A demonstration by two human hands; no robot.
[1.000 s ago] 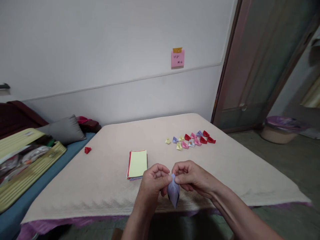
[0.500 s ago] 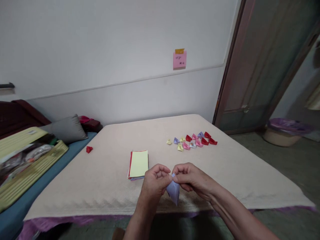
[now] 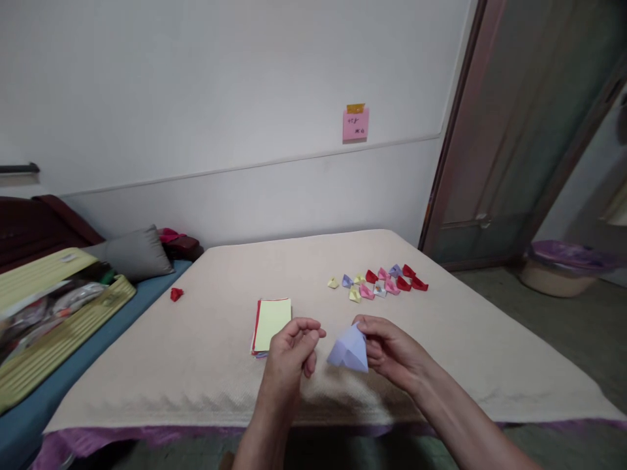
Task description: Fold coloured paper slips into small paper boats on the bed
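My right hand (image 3: 392, 349) pinches a folded lavender paper (image 3: 350, 350) by its upper corner, thumb on the near side. The paper has a pointed, roughly triangular shape and hangs over the front part of the table. Just left of it, apart from the paper, my left hand (image 3: 295, 346) is loosely curved with nothing in it, its fingers a little apart. Behind that hand lies a stack of coloured paper sheets (image 3: 274, 320), pale yellow on top with red showing at the left edge; the hand hides its lower right corner.
Several small folded paper boats (image 3: 366, 292) in yellow, pink, red, lavender and white stand in rows at the back right. A crumpled red paper piece (image 3: 176, 294) lies far left on the cream tablecloth (image 3: 220, 378). A grey cushion (image 3: 142, 251) and open yellow case (image 3: 68, 313) are at left.
My left hand has let go of the lavender paper and moved left. My right hand has turned the paper, so its broad folded face shows. The view has tilted up slightly.
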